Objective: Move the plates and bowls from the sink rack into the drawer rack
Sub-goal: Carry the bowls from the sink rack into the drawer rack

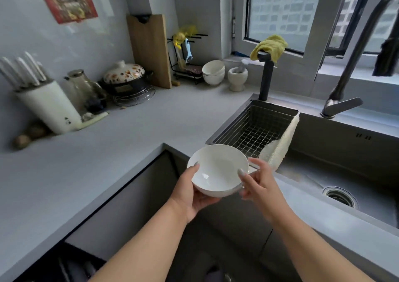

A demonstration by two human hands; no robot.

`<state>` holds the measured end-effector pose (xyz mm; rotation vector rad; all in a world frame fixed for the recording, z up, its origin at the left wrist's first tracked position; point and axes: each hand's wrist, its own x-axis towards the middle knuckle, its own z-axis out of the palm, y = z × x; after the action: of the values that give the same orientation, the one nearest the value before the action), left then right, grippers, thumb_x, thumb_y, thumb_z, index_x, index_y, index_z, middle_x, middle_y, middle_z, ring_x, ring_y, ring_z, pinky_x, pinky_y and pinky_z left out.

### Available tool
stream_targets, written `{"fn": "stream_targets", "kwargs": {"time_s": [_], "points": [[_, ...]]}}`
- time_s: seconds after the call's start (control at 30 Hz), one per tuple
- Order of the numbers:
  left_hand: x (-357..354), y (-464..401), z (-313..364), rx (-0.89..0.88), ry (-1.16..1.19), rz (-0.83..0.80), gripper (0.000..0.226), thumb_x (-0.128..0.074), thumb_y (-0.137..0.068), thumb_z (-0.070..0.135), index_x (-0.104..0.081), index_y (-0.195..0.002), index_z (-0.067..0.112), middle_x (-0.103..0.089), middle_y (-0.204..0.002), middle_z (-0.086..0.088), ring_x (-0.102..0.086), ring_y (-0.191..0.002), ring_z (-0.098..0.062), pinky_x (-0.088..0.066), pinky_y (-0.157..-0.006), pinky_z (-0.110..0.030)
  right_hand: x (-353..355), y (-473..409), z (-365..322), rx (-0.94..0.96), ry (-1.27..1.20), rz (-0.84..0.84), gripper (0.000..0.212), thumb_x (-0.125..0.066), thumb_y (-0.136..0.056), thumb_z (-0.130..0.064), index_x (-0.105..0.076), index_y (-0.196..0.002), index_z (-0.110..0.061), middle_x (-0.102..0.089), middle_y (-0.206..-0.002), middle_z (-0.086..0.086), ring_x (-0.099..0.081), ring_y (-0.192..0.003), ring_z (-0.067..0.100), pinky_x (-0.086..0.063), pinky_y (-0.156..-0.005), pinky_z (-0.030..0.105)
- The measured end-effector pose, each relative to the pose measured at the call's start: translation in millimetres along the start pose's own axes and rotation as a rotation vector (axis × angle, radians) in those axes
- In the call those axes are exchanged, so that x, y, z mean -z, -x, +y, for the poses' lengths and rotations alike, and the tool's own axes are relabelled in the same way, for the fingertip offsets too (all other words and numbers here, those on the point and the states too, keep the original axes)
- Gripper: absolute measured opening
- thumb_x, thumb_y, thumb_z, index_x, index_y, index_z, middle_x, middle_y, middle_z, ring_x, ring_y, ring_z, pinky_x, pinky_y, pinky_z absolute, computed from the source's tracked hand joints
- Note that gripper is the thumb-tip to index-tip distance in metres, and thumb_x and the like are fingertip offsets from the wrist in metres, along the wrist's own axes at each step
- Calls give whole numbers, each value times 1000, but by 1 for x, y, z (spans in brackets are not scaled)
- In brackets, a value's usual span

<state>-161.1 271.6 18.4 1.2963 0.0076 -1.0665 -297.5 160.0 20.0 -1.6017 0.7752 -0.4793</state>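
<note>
A white bowl (218, 170) is held in the air in front of the counter corner, near the front of the sink rack (254, 128). My left hand (192, 193) cups it from below with the thumb over its left rim. My right hand (257, 184) pinches its right rim, thumb on the inside. The sink rack is a wire basket set in the left end of the sink, and it looks empty. The drawer rack (71, 266) shows only as a dark, blurred shape at the bottom left.
A sink basin (323, 180) with a drain and a tall faucet (345, 91) lies to the right. Stacked white bowls (213, 72), a mortar, a cutting board, a pot and a knife block (49, 106) stand along the back of the grey counter (108, 152).
</note>
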Motion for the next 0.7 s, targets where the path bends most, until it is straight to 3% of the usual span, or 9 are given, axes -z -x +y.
{"fn": "stream_targets", "kwargs": {"time_s": [0.13,0.27,0.43,0.5,0.6,0.7], "points": [[36,36,-9,-43,69,90,45,-53,-89,51,-61,-120,19,-66,-113,-20,-66,-97,-34,-55,-62,-36,-28,16,3,-199,-203,-234,76,-59,-73,-72,-45,-126,-19,-59,-103,13,-63,-87,26,-55,-75,36],[69,67,-15,-89,141,160,42,-49,-92,50,-63,-116,19,-69,-104,-17,-66,-96,-33,-57,-67,-40,-61,33,0,-314,-390,-411,39,-51,-89,-50,-56,-113,-20,-61,-112,25,-64,-93,32,-55,-83,42],[115,99,-29,-101,227,276,43,-50,-91,51,-62,-117,18,-68,-112,-20,-64,-105,-38,-52,-90,-56,-104,55,-8,-379,-460,-476,28,-54,-91,-37,-58,-107,-15,-65,-103,24,-67,-81,29,-54,-82,43],[134,113,-33,-106,255,310,44,-51,-91,52,-61,-118,18,-68,-112,-20,-64,-104,-38,-54,-87,-55,-124,66,-11,-403,-452,-504,28,-54,-91,-35,-57,-108,-13,-64,-105,26,-66,-82,30,-54,-83,44],[167,136,-41,-110,289,392,42,-50,-91,51,-60,-116,18,-69,-108,-17,-66,-97,-35,-57,-71,-46,-161,83,-14,-422,-418,-527,21,-52,-92,-31,-57,-102,-14,-63,-105,27,-63,-89,36,-51,-92,50],[204,163,-50,-113,304,465,38,-48,-93,50,-59,-111,18,-69,-106,-15,-67,-92,-33,-57,-69,-44,-202,103,-13,-426,-363,-554,18,-52,-92,-29,-56,-101,-14,-62,-105,28,-62,-89,37,-48,-95,54]]}}
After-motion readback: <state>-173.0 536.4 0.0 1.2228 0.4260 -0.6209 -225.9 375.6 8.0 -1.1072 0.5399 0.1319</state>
